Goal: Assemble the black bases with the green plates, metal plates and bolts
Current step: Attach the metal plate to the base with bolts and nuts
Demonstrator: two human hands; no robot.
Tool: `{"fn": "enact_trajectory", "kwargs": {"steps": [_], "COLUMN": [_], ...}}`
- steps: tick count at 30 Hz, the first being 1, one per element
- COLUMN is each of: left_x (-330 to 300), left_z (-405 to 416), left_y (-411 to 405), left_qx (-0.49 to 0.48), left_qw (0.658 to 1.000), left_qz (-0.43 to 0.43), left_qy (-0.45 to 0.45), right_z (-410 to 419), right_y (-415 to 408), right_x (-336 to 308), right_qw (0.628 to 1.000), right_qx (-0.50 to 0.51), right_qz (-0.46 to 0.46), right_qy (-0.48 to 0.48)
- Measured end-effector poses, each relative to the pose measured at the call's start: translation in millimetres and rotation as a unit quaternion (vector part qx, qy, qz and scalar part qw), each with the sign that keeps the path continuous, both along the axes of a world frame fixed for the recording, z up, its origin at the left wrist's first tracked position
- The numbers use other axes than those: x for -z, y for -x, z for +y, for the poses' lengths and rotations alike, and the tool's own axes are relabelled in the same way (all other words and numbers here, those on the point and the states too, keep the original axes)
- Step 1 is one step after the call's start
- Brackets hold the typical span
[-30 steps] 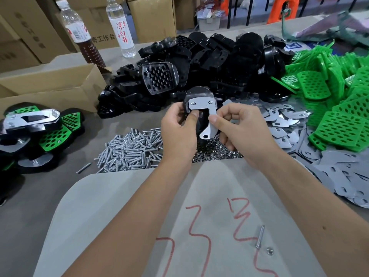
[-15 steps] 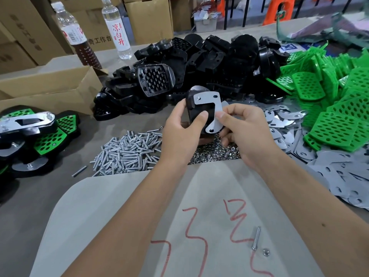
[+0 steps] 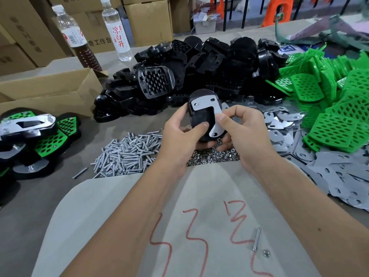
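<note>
My left hand (image 3: pixel 180 134) grips a black base (image 3: pixel 200 118) held upright above the table, thumb across its face. A bent metal plate (image 3: pixel 206 108) lies on that base, with a bolt head in its upper left hole. My right hand (image 3: pixel 242 129) pinches the plate's lower arm between thumb and forefinger. Behind them is a heap of black bases (image 3: pixel 199 62). A pile of bolts (image 3: pixel 127 154) lies left of my hands, and nuts (image 3: pixel 211 157) lie under them. Green plates (image 3: pixel 337 108) and loose metal plates (image 3: pixel 287 134) fill the right.
Finished assemblies (image 3: pixel 34 132) sit at the left edge beside an open cardboard box (image 3: pixel 50 90). Two bottles (image 3: pixel 117 27) stand at the back. A grey sheet with red marks (image 3: pixel 179 226) covers the near table, with a single bolt (image 3: pixel 256 239) and a nut (image 3: pixel 266 253) on it.
The base and plate tilted and shifted slightly right in my hands. My right thumb and finger moved up onto the plate's lower arm.
</note>
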State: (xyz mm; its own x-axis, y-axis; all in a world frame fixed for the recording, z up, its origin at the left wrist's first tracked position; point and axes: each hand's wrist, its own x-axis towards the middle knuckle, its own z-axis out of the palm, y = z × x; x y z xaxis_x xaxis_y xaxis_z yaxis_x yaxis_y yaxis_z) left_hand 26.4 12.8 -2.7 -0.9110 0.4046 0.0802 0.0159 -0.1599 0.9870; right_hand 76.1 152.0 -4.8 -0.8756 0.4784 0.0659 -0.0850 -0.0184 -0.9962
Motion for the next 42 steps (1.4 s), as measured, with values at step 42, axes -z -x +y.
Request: {"fn": "enact_trajectory", "kwargs": {"steps": [42], "left_x": [-1.7], "left_z": [1.6], "left_y": [-1.0], "left_qx": [-0.067], "left_qw": [0.996], "left_qz": [-0.055], "left_qy": [-0.032], "right_z": [-1.9], "right_y": [0.6], "right_x": [1.7], "right_qw": [0.989], "right_qx": [-0.075], "right_qz": [0.07], "right_qy": [-0.107]}}
